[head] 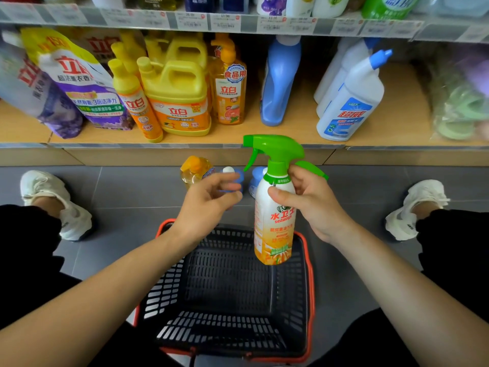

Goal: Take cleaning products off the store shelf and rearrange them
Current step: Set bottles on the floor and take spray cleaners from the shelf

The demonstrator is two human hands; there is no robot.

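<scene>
The right hand (315, 205) is gripping the spray bottle (274, 223) at its shoulder, holding it upright over the far right of the black basket (308, 287); the left hand (209, 202) is hovering just left, fingers loosely spread, holding nothing. It would probably do best supporting the base, with the green trigger (250, 158) left unsqueezed. The basket is showing only bare mesh, while the shelf (299, 120) beyond is carrying yellow detergent jugs (180, 102)
</scene>
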